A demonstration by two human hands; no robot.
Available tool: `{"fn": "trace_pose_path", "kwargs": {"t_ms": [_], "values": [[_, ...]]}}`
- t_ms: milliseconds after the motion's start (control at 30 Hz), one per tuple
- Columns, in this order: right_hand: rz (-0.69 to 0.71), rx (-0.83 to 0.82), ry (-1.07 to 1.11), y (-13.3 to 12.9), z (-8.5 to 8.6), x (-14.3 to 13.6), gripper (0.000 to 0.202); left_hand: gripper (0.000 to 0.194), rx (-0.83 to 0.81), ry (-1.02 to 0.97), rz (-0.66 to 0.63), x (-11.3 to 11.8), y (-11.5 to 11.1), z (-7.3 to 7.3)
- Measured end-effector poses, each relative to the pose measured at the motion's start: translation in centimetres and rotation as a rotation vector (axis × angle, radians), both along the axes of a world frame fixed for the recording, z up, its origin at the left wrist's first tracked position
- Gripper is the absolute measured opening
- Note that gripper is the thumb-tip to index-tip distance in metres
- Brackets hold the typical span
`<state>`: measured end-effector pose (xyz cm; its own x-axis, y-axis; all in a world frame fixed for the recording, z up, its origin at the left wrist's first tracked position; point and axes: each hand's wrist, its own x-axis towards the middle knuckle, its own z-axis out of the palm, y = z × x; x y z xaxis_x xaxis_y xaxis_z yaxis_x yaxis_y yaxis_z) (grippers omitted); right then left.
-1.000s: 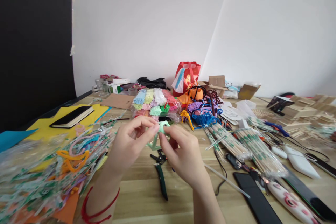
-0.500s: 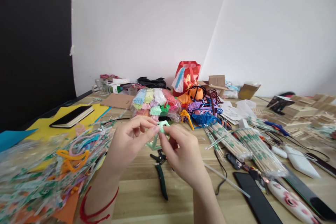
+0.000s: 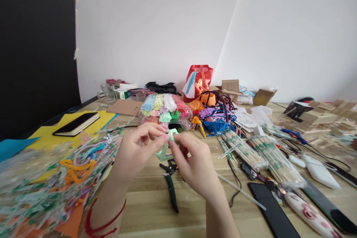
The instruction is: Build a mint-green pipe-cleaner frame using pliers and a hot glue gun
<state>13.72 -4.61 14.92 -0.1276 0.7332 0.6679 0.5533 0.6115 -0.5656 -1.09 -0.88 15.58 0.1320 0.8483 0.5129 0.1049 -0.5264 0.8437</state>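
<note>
Between my two hands, above the middle of the table, is a pale green pipe cleaner piece (image 3: 162, 155) bent into an angular frame shape. My left hand (image 3: 138, 148) pinches it from the left between thumb and fingers. From the right, my right hand (image 3: 192, 158) grips the same piece, its thumb close to the left fingertips. Part of the green piece is hidden behind the fingers. Below it on the table lies a pair of pruning shears (image 3: 171, 189) with dark green handles, partly covered by my right hand.
Wrapped pipe cleaners (image 3: 55, 178) pile up at the left, near a black notebook (image 3: 76, 124). Behind my hands sit a bag of colourful bundles (image 3: 166, 109) and a red bag (image 3: 199, 81). Bundled wooden sticks (image 3: 276, 160) and a black phone (image 3: 272, 208) lie at the right.
Both hands stay almost in place, still holding the green piece. The piece has shifted very slightly between the fingers.
</note>
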Motion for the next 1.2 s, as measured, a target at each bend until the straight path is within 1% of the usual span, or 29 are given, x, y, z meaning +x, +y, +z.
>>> {"fn": "trace_pose_path", "kwargs": {"t_ms": [167,300,600,833,1067,1200], "values": [[0.008,-0.016,0.012,-0.02,-0.02,0.09,0.013,0.01,0.033,0.004,0.015,0.06,0.06,-0.17],[0.015,-0.032,0.029,0.1,-0.14,0.1,0.013,0.009,0.094,0.055,0.049,0.04,0.29,-0.51],[0.044,-0.176,0.13,0.61,-0.55,-0.08,0.015,0.009,0.243,0.174,0.166,0.12,0.62,-0.72],[0.054,-0.222,0.179,0.66,-0.56,-0.09,0.015,0.009,0.316,0.191,0.179,0.14,0.65,-0.74],[0.024,-0.263,0.174,0.65,-0.6,-0.22,0.014,0.01,0.347,0.21,0.206,0.38,0.7,-0.69],[-0.033,-0.251,0.126,0.79,-0.69,-0.45,0.011,0.008,0.37,0.224,0.206,0.43,0.79,-0.72]]}}
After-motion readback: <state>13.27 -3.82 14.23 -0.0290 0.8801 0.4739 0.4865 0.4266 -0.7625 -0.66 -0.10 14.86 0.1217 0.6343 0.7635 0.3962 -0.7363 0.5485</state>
